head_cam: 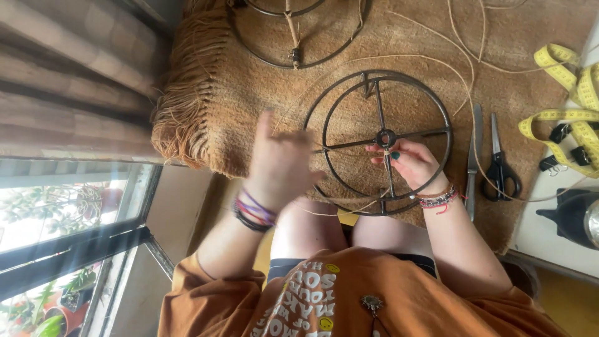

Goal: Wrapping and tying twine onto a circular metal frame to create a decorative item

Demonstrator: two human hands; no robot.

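Pinching cord at the frame [378, 142] hub, the right hand [409, 159] grips; the blurred left hand [282, 163] seems open.

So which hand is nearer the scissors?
Right. The right hand is at the hub of the wire frame, a short way left of the scissors. The left hand is raised at the frame's far edge, well away.

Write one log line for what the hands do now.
left hand: raised, blurred | right hand: pinching cord at wire ring hub | scissors: beside
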